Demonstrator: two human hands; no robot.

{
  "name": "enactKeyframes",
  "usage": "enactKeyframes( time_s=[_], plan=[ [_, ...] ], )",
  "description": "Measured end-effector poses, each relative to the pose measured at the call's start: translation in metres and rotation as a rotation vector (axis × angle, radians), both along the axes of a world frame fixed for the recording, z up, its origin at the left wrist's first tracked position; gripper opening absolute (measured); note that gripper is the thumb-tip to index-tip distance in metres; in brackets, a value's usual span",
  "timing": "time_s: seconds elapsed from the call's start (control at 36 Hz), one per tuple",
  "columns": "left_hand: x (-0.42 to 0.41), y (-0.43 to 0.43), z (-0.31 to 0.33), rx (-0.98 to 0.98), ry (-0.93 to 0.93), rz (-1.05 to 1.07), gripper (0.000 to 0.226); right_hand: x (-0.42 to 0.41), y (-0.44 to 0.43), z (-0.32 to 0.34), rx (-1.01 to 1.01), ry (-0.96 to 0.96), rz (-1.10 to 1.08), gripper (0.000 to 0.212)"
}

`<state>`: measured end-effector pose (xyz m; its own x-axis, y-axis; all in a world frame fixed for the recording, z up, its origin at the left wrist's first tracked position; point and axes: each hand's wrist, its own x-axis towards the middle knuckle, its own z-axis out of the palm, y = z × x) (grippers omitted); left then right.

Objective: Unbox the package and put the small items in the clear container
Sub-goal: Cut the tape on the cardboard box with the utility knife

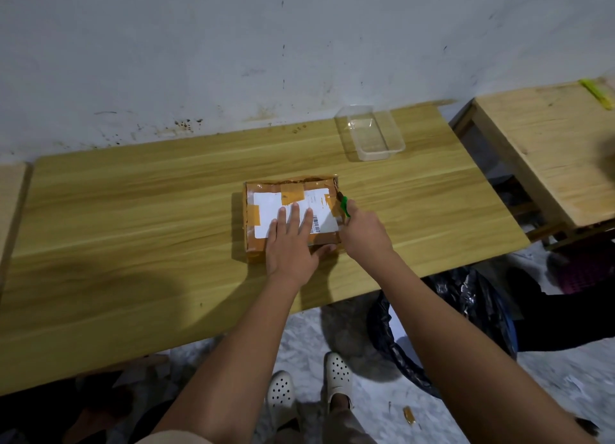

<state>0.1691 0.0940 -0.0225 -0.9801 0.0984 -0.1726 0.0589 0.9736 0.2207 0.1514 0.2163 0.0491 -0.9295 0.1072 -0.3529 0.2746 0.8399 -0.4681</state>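
A taped brown cardboard package (266, 187) with a white shipping label lies flat in the middle of the wooden table (133, 217). My left hand (291, 244) presses flat on its top with the fingers spread, the thumb at the near edge. My right hand (364, 232) grips a green-handled cutter (343, 205), whose tip meets the package's right edge near the far corner. The empty clear container (369, 134) stands at the table's back right, near the wall.
A second wooden table (549, 151) stands to the right with a yellow-green object (597, 94) on it. A black rubbish bag (466, 317) sits on the floor under the table's right end. A white wall backs the table. My feet in white clogs show below.
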Motion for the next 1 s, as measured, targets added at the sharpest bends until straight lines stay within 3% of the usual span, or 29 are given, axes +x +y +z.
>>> enactKeyframes(
  time_s=[0.42, 0.72, 1.0],
  plan=[
    [-0.002, 0.000, -0.004, -0.010, 0.024, 0.019, 0.081, 0.024, 0.018, 0.001, -0.032, 0.028, 0.015, 0.052],
    [-0.001, 0.002, -0.003, 0.003, 0.018, 0.038, 0.085, 0.040, 0.019, -0.003, 0.010, 0.053, 0.021, 0.044],
    [0.000, -0.001, -0.002, -0.011, 0.014, 0.015, 0.079, 0.038, 0.004, 0.000, 0.056, 0.015, 0.007, 0.058]
  ],
)
